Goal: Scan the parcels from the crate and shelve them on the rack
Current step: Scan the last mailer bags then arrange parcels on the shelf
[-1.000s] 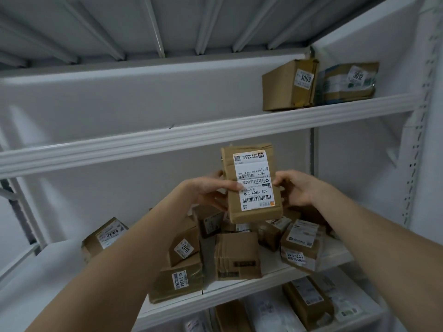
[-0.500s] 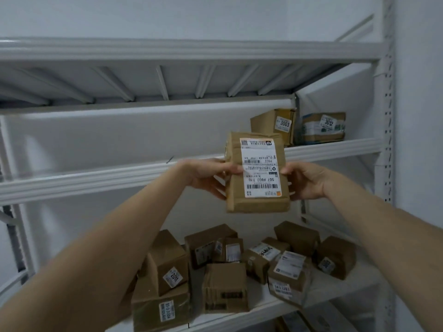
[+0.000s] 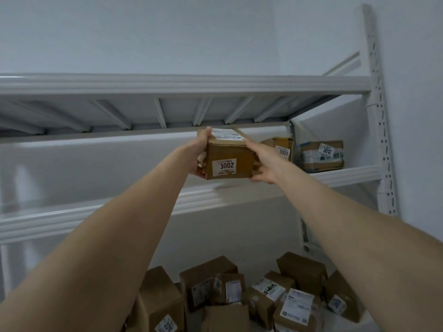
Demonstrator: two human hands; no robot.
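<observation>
A brown cardboard parcel (image 3: 229, 156) with a white sticker reading 3002 on its near face and a shipping label on top is held at the level of the rack's upper shelf (image 3: 347, 174). My left hand (image 3: 200, 155) grips its left side, thumb over the top edge. My right hand (image 3: 262, 161) holds its right side with fingers along the top edge and underneath. The parcel's underside is just above the shelf's front lip; whether it touches the shelf I cannot tell.
On the same shelf to the right stand a parcel marked 3003 (image 3: 282, 147) and a taped parcel marked 3012 (image 3: 321, 155). Several brown parcels (image 3: 211, 286) are piled on the shelf below. The rack's perforated upright (image 3: 381, 130) rises at right. The top shelf beam (image 3: 167, 83) runs overhead.
Both hands lifted the parcel from chest height up to the upper shelf and tipped it flat, so the 3002 sticker now faces me. My view tilted upward.
</observation>
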